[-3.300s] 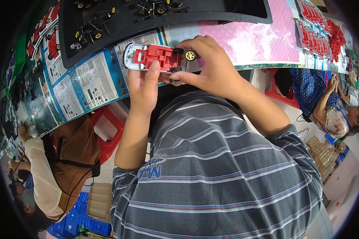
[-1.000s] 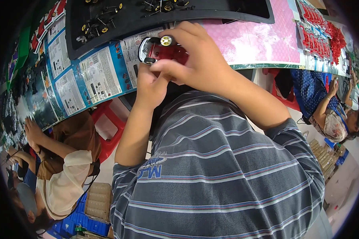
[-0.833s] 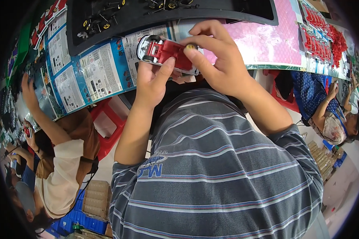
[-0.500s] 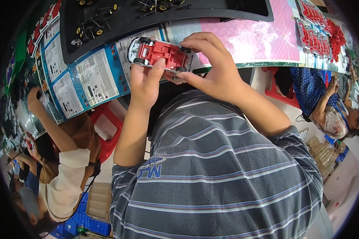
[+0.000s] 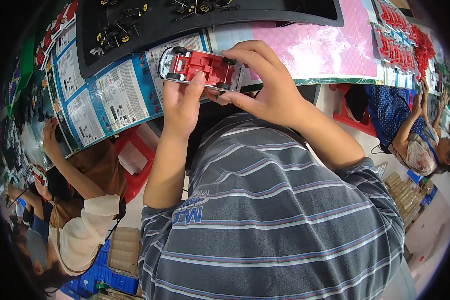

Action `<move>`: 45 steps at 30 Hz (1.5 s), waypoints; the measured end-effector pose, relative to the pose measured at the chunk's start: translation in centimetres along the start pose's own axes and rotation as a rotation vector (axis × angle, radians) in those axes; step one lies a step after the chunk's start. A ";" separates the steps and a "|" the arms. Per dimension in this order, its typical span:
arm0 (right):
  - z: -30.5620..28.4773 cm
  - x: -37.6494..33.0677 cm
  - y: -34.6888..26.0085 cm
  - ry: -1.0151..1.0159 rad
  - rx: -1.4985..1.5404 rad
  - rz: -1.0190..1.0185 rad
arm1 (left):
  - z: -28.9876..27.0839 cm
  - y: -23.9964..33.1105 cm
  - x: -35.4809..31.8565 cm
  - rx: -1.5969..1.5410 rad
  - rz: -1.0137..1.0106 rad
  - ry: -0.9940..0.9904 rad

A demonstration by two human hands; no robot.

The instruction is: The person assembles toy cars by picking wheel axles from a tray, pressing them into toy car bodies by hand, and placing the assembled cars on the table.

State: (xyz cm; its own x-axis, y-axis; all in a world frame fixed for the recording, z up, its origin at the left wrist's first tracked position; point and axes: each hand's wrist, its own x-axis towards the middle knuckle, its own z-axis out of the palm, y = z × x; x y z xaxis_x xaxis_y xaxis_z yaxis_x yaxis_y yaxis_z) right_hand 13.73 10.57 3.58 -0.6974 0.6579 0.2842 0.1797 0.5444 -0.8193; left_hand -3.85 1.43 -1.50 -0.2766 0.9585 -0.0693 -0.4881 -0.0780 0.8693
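A toy car (image 5: 205,68) is held underside up over the near edge of the table, showing its red base, silvery white body and black wheels. My left hand (image 5: 183,102) grips it from below, the thumb pressed on the red base and the other fingers hidden beneath. Around the right-hand end, my right hand (image 5: 262,82) curls with index finger and thumb at the two wheels of that axle. Both wheel pairs sit in the base. Beyond the car lies a black tray (image 5: 160,31) holding several axles with yellow-hubbed wheels (image 5: 120,37).
Printed blue and white sheets (image 5: 120,90) cover the table at left, a pink sheet (image 5: 305,50) at right. Red car bases (image 5: 392,45) stand in rows at far right. Co-workers sit left (image 5: 85,220) and right (image 5: 415,135). A red stool (image 5: 140,160) stands at my left.
My right finger and thumb have shifted slightly inward on the right-hand wheels, which now sit a little farther left. The left co-worker's arm has moved.
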 end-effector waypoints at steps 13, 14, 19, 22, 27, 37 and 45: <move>-0.5 -0.1 0.5 0.021 -0.027 -0.060 | -0.4 0.5 -0.1 -0.038 -0.054 -0.017; -0.7 -0.2 0.7 0.041 -0.033 -0.056 | -0.7 0.5 -0.2 -0.062 -0.068 -0.052; -0.1 -0.5 5.2 0.219 -0.197 0.017 | -0.4 0.5 -0.2 -0.109 0.077 0.031; 0.5 -0.2 5.3 0.185 -0.195 0.042 | -1.1 1.2 -0.5 -0.084 0.060 -0.010; 0.5 -0.2 5.6 0.124 -0.331 -0.142 | -2.7 3.4 -1.7 -0.078 -0.006 0.081; 0.3 0.0 4.8 0.078 -0.366 -0.104 | -15.4 11.6 -1.5 0.248 0.065 0.511; 0.5 0.2 4.6 0.081 -0.411 -0.108 | -22.8 17.5 6.5 0.561 -0.050 0.599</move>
State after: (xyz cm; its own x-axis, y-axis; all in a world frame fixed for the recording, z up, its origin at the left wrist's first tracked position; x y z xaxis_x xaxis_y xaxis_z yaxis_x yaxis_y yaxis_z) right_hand 14.08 12.92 -0.35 -0.6736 0.6157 0.4090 0.3816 0.7636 -0.5210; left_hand -33.09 0.00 2.08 -0.7382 0.6357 -0.2257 -0.0688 0.2618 0.9627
